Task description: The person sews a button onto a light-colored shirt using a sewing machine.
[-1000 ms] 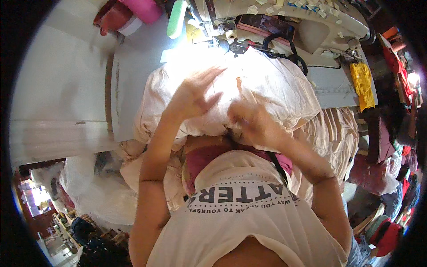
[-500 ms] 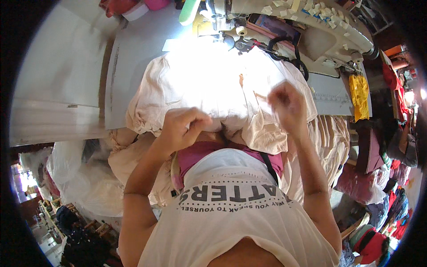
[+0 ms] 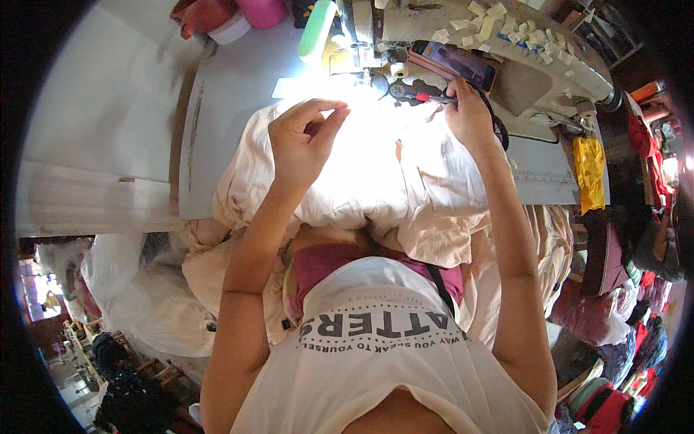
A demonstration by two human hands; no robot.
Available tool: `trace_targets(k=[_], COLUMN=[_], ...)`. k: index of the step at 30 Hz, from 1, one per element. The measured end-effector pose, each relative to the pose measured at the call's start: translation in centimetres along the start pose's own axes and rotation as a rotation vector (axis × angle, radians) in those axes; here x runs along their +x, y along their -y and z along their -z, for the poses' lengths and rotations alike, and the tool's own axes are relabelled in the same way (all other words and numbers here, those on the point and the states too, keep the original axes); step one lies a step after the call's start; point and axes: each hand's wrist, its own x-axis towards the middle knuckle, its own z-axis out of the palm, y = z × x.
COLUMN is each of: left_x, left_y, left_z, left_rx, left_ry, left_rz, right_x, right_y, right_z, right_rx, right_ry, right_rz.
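Pale cream cloth lies bunched over my lap and the front of the sewing table, its middle washed out by a bright lamp. My left hand is above the cloth's far left part, thumb and forefinger pinched together by the sewing machine's needle area; anything between the tips is lost in glare. My right hand is at the cloth's far right edge, fingers curled at black-handled scissors, as the looped handle suggests. My palm covers part of them.
The sewing machine's body, stuck with small paper pieces, runs along the back right. A phone lies beside it. Yellow cloth hangs at the table's right end. Red and pink containers stand far left. Plastic bags lie lower left.
Both hands have moved away from me. The left has gone from the cloth's near edge to the needle area, still pinched; the right has reached the black handle beside the machine.
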Motion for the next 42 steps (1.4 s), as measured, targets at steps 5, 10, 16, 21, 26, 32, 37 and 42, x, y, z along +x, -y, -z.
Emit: trace_targets(k=[5,10,16,21,26,32,37,42], left_x=[0.8,1.5,2.2,2.3,2.7,2.7,3.0,2.7], left_y=[1.9,4.0,8.5,8.2,7.7,7.6,6.8,6.8], left_z=[-1.6,-3.7,-7.1,-6.6,-6.6,-6.6,-6.7,-6.8], left_rx=[0.321,0.393,0.081,0.063,0.122,0.085,0.207,0.32], left_ry=[0.09,0.149,0.281,0.223,0.243,0.245,0.224,0.258], left_rz=[-0.136,-0.258,0.016,-0.107,-0.168,-0.186,-0.43,-0.482], right_x=[0.2,1.0,2.1,2.4,2.0,1.5,1.3,1.2], right_y=[0.4,2.0,2.8,2.4,1.9,3.9,5.2,5.5], right_z=[0.2,0.6,-1.5,-2.3,0.0,-0.3,-1.6,-1.1], right_rx=[-0.097,-0.274,-0.135,0.116,0.788,0.872,0.776,0.829], right_ry=[-0.073,-0.184,0.113,0.173,0.423,0.297,0.216,0.248], right_rz=[0.148,0.391,0.364,0.224,0.262,0.159,0.133,0.07])
